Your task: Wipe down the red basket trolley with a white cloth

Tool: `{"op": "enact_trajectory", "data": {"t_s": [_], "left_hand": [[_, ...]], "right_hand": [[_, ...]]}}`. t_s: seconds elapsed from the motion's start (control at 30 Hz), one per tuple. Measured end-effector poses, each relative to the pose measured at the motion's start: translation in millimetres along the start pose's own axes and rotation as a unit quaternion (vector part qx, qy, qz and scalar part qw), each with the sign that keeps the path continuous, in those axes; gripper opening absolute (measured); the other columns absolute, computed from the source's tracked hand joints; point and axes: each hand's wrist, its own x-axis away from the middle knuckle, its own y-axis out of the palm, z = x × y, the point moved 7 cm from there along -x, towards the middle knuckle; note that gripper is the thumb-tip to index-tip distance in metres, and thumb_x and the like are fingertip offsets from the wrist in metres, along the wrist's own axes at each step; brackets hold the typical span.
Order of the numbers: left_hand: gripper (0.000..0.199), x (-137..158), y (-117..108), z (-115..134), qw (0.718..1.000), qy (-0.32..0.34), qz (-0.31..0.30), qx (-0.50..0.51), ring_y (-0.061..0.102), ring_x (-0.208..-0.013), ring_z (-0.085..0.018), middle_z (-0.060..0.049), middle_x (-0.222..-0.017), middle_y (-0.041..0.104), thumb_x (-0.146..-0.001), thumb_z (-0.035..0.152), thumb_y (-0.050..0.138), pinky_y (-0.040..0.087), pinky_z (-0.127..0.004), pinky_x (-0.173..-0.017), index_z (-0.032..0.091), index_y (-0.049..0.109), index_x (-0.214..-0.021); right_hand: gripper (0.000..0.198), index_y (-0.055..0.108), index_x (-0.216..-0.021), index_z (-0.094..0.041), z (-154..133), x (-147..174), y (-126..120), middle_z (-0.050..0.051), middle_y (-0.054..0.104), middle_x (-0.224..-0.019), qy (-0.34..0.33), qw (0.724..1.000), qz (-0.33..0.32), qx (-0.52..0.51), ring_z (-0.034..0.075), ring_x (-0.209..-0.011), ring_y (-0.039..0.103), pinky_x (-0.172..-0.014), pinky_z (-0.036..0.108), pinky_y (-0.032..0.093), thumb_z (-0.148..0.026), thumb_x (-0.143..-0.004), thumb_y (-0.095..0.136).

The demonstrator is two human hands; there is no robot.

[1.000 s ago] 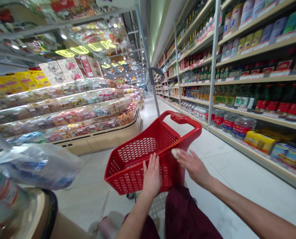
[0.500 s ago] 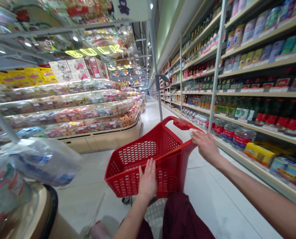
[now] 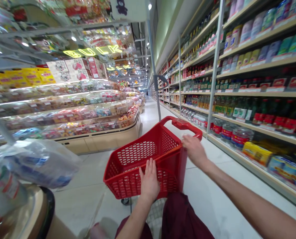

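A red plastic shopping cart [image 3: 143, 151] with perforated walls stands in front of me, its handle [image 3: 184, 124] at the upper right. My left hand [image 3: 149, 181] lies on the near side wall, fingers stretched out flat over the rim. At the rim's corner below the handle, my right hand [image 3: 194, 149] has its fingers curled together against the red plastic. A small white wipe-like piece shows at its fingertips, mostly hidden. My knees in dark red trousers [image 3: 179, 214] are close to the cart's near side.
Shelves of bottles and cans [image 3: 252, 93] line the right side. A curved candy display [image 3: 100, 141] stands left, with a grey post [image 3: 154, 66] behind the cart. Near left, a plastic bag [image 3: 40, 161] hangs over a rounded counter [image 3: 35, 212]. The tiled aisle [image 3: 151, 106] runs ahead.
My right hand has moved left and slightly down, from the handle's near end to the basket rim's corner. My left hand stays on the side wall.
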Motion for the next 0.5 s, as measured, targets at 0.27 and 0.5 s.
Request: {"op": "enact_trajectory", "data": {"t_s": [0.27, 0.5], "left_hand": [[0.079, -3, -3, 11, 0.999, 0.014, -0.013, 0.027, 0.011, -0.132, -0.021, -0.005, -0.144, 0.012, -0.058, 0.008, 0.036, 0.009, -0.054, -0.105, 0.011, 0.017, -0.135], [0.075, -9, 0, 1, 0.997, -0.031, -0.038, 0.062, 0.012, -0.132, -0.021, -0.007, -0.143, 0.015, -0.062, 0.013, 0.038, 0.01, -0.052, -0.105, 0.009, 0.019, -0.134]], "right_hand": [[0.031, 0.06, -0.1, -0.016, 3, 1, 1, 0.01, 0.056, -0.116, 0.04, 0.999, 0.002, -0.011, 0.023, -0.106, 0.051, -0.092, 0.045, 0.03, -0.008, -0.081, 0.038], [0.035, 0.061, -0.099, -0.021, -44, 3, 23, 0.004, 0.057, -0.116, -0.081, 0.99, -0.072, -0.088, 0.018, -0.11, 0.047, -0.095, 0.039, 0.028, -0.006, -0.08, 0.036]]}}
